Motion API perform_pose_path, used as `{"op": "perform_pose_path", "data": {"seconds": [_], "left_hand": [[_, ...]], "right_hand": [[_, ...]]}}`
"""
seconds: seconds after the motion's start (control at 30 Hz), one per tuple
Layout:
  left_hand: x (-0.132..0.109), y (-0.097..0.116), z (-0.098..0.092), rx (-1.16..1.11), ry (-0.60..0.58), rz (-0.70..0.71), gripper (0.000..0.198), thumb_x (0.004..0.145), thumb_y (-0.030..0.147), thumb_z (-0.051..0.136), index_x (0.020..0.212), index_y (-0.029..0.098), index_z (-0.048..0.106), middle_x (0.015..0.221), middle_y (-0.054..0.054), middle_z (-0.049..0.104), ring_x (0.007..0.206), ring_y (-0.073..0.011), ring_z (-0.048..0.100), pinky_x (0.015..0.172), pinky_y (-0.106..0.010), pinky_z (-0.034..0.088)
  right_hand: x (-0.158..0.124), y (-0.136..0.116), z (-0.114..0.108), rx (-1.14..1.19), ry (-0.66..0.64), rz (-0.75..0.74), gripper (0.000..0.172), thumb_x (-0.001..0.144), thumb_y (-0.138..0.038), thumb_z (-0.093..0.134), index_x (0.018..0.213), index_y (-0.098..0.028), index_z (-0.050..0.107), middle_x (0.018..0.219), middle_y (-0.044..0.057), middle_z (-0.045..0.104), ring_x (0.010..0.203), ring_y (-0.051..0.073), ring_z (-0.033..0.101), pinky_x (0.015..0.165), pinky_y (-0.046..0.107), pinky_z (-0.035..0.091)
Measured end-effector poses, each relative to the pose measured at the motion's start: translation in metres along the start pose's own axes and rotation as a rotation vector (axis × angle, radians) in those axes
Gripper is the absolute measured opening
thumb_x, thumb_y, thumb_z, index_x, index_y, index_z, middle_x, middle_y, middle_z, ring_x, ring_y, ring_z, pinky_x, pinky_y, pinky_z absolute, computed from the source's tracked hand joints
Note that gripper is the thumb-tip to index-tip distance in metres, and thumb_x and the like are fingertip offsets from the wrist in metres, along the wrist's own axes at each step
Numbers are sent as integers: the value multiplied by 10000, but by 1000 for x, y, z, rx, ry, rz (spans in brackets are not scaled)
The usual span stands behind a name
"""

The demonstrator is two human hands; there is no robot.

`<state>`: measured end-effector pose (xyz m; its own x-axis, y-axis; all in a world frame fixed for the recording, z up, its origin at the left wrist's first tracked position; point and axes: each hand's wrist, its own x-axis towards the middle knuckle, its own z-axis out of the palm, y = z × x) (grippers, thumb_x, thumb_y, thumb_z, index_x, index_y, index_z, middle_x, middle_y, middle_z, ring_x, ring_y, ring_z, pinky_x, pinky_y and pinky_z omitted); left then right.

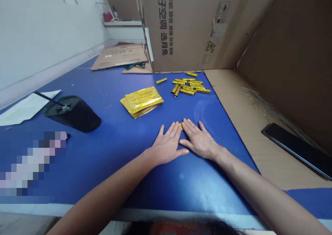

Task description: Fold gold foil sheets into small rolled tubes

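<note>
My left hand [167, 143] and my right hand [199, 139] lie flat, side by side, on the blue tabletop, fingers stretched out. A small strip of gold foil [181, 125] peeks out between their fingertips; most of it is hidden under the fingers. Beyond the left fingers is a loose stack of flat gold foil wrappers [142, 101]. Farther off, several narrow gold foil rolls [188, 89] lie in a heap, and a single foil roll [161, 81] rests a little to the left of that heap.
A dark cup with a straw [75, 114] stands at the left beside white paper [27, 108]. A large cardboard box [186, 27] rises behind the rolls. To the right, a black phone-like slab [298, 150] lies on cardboard [233, 103]. Flattened cardboard [119, 56] is at the back left.
</note>
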<state>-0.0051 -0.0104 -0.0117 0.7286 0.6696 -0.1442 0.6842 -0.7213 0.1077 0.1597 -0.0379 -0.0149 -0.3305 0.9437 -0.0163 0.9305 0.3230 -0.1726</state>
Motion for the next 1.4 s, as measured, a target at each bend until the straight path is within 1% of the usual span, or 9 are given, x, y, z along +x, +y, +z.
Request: {"op": "perform_pose_path", "data": {"seconds": [0.27,0.4,0.5,0.63,0.87,1.03,1.13,1.27,1.4], "left_hand": [[2,-6,-1,14,2,-10,814,795,636,287,1388,114,89,1453,-124,70,1336,-271,40,1032,-533,105],[4,-7,0,30,67,-55,825,789,655,266,1383,101,118,1450,-137,96,1334,-286,28,1023,-553,89],[6,-5,0,36,100,-8,897,754,695,280,1385,88,87,1454,-135,52,1336,-275,-13,1029,-548,62],[7,-3,2,-8,44,93,885,765,694,234,1388,97,40,1457,-113,33,1341,-232,-3,1050,-505,49],[5,-11,0,-10,14,18,839,788,673,208,1388,101,77,1453,-119,35,1340,-247,17,1034,-538,66],[4,-12,-2,-32,9,8,832,790,652,273,1385,96,105,1451,-121,51,1337,-270,36,1026,-553,71],[4,-13,-1,-57,36,14,797,793,631,318,1384,128,136,1451,-113,71,1336,-271,53,1030,-543,72],[6,-19,0,-95,120,25,640,841,526,355,1355,166,235,1433,-86,206,1327,-251,133,1035,-528,108],[10,-26,2,-154,253,1,498,859,378,424,1293,147,351,1347,-90,389,1275,-218,286,1040,-450,187]], "right_hand": [[-1,0,-3,-126,-8,83,789,823,-621,160,1362,-51,242,1424,165,201,1317,263,143,1022,557,96],[-2,-5,-1,-169,-10,90,767,849,-568,120,1344,-1,264,1413,195,211,1312,280,158,1021,557,88],[-2,-8,0,-178,-7,81,766,854,-552,115,1340,22,260,1410,209,209,1310,288,163,1025,541,108],[-2,-10,-1,-165,-30,77,772,847,-561,131,1348,15,244,1415,207,197,1310,286,164,1024,531,131],[-3,-8,-4,-149,-34,93,743,850,-554,153,1351,-14,256,1419,185,200,1312,273,166,1021,550,104],[-4,-1,-3,-147,-20,95,725,840,-561,234,1360,-55,250,1423,161,214,1311,275,170,1012,571,113],[-5,4,-2,-147,25,84,647,849,-508,311,1339,-86,310,1408,138,272,1299,287,208,996,595,132],[-5,13,-3,-102,170,56,398,862,-343,411,1203,-162,508,1290,87,485,1227,297,347,980,596,163],[-2,19,-4,-15,280,7,260,840,-276,479,1018,-168,634,1090,92,624,1020,251,505,897,442,354]]}}
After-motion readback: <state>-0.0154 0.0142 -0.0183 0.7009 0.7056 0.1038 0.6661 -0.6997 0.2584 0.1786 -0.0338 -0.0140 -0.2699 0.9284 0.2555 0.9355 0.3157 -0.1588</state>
